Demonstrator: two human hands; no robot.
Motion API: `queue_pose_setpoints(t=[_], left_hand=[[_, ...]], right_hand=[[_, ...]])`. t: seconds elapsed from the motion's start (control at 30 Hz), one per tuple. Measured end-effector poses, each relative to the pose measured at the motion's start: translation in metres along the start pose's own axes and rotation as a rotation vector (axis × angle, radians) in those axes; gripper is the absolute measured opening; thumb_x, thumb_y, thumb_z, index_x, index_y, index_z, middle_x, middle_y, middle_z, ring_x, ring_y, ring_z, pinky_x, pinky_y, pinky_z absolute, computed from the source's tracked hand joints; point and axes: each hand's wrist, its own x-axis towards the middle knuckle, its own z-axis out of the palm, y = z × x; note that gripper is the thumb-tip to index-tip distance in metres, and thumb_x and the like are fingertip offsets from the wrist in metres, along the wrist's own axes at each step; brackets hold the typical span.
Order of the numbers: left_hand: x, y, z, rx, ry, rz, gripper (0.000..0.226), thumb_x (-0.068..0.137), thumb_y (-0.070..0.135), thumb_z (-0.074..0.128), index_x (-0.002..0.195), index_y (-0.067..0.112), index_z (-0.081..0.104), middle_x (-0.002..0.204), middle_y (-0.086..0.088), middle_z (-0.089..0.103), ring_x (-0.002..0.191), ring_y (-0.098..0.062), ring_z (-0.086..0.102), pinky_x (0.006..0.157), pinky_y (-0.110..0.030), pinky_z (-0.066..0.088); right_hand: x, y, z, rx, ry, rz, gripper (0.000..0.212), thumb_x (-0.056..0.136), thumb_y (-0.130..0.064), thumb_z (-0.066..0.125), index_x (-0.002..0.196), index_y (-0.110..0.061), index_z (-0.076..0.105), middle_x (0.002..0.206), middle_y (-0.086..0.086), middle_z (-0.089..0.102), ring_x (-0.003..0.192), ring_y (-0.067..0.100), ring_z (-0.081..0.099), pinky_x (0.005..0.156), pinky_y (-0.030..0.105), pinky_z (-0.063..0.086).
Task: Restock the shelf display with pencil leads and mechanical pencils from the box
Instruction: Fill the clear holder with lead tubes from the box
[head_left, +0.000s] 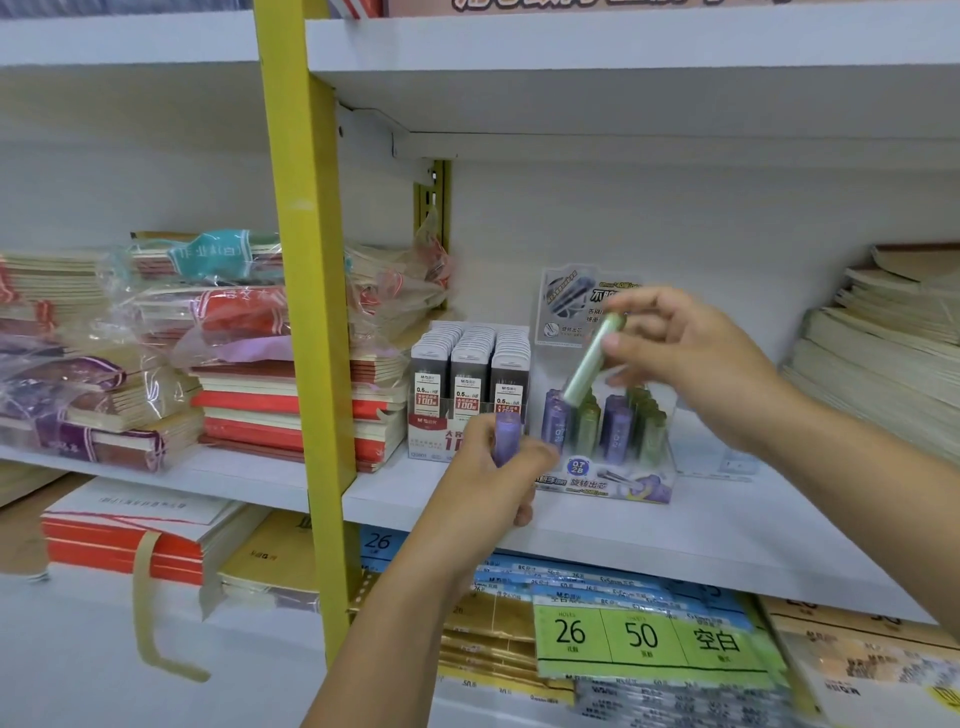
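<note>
Two tubes of lead are in my hands in the head view. My right hand (691, 364) pinches a pale green tube (592, 358) between thumb and fingertips. The tube is tilted, its lower end just above the purple and green tubes standing in the clear display tray (613, 480) below my fingers. That hand is blurred, so I cannot tell how many fingers touch the tube. My left hand (498, 467) is curled round a purple tube (506, 436); only its top shows above my fist, the rest hidden in the palm. Just beyond those left fingers stand three rows of grey lead cases (467, 364), their lower fronts partly covered by my knuckles. Behind my right fingers the tray's backing card (563, 301) is half hidden, its print too smeared to read. Tray and cases sit on the white shelf (701, 540); my right forearm runs off the frame edge.
</note>
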Motion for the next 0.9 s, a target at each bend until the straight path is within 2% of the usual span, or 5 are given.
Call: queue_pose_setpoints(t=[0.07,0.2,0.37,0.57,0.9], left_hand=[[0.002,-0.002,-0.004,-0.065,-0.024,-0.041,0.038,0.072,0.034,0.067,0.102,0.028,0.045,0.086,-0.001,0.057,0.064,-0.01,0.05,0.064,-0.025,0.048],[0.005,-0.01,-0.009,0.054,0.01,0.017,0.016,0.099,0.027,0.057,0.113,0.026,0.049,0.093,0.001,0.063,0.076,-0.004,0.068,0.09,-0.034,0.056],[0.004,-0.01,-0.006,0.172,0.094,0.186,0.016,0.1,0.023,0.054,0.109,0.037,0.056,0.1,0.011,0.072,0.089,-0.002,0.068,0.073,-0.018,0.054],[0.003,-0.012,-0.001,0.341,0.135,0.236,0.027,0.101,0.033,0.051,0.098,0.06,0.051,0.096,0.015,0.073,0.087,-0.004,0.067,0.083,-0.04,0.058],[0.001,-0.011,-0.001,0.337,0.122,0.248,0.017,0.102,0.032,0.049,0.107,0.048,0.051,0.1,0.025,0.071,0.085,0.003,0.068,0.082,-0.029,0.056]], right_hand=[[0.018,-0.003,-0.007,-0.071,0.122,-0.074,0.026,0.088,-0.002,0.064,0.102,-0.023,0.058,0.084,0.0,0.073,0.072,0.017,0.071,0.067,0.029,0.06],[0.05,0.009,-0.012,-0.393,0.196,-0.121,0.026,0.086,-0.011,0.069,0.092,-0.033,0.056,0.096,0.009,0.066,0.078,0.021,0.069,0.073,0.036,0.06],[0.073,0.03,-0.007,-0.671,0.07,-0.051,0.025,0.082,-0.013,0.074,0.1,-0.014,0.057,0.098,0.011,0.063,0.08,0.026,0.068,0.074,0.041,0.058],[0.081,0.044,-0.004,-0.687,-0.076,0.109,0.025,0.079,-0.009,0.077,0.09,-0.014,0.055,0.087,0.01,0.059,0.063,0.02,0.066,0.06,0.034,0.06],[0.08,0.048,0.001,-0.739,-0.101,0.065,0.023,0.078,-0.006,0.077,0.087,-0.008,0.056,0.082,0.006,0.057,0.064,0.018,0.062,0.061,0.034,0.06]])
